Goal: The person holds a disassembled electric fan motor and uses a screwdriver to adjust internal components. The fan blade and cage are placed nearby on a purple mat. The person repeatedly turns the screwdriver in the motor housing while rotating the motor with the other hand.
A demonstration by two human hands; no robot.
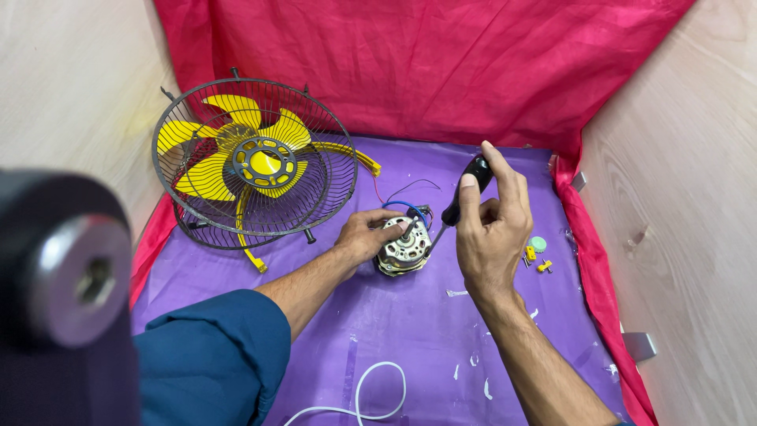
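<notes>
Seen from above on a purple sheet (pixel 410 331): a small fan motor (pixel 404 251), silver-cased with slotted vents, lying about mid-sheet with blue, red and black wires (pixel 406 197) trailing from its far side. Left hand (pixel 369 234) curled over the motor's left edge, fingers bent and pressing on the casing, thumb side toward the camera, forearm running back to a rolled teal sleeve (pixel 213 359). Right hand (pixel 490 229) closed around a black-handled screwdriver (pixel 465 193), index finger stretched along the top of the handle, thumb laid against it, shaft angled down and left to meet the motor's right side; exact point of contact too small to make out. Just right of that hand, a few small parts on the sheet: a pale green round cap (pixel 538 244) and two little yellow pieces (pixel 538 259), close together, apart from the motor. Farther left and behind, a dark wire fan guard (pixel 177 158) holding yellow blades (pixel 214 175), tilted up against the red cloth (pixel 410 63) and well apart from the motor. Near the bottom edge, a looped white cable (pixel 371 394). At lower left, a blurred dark object with a round metal fitting (pixel 79 276), very close to the lens.
</notes>
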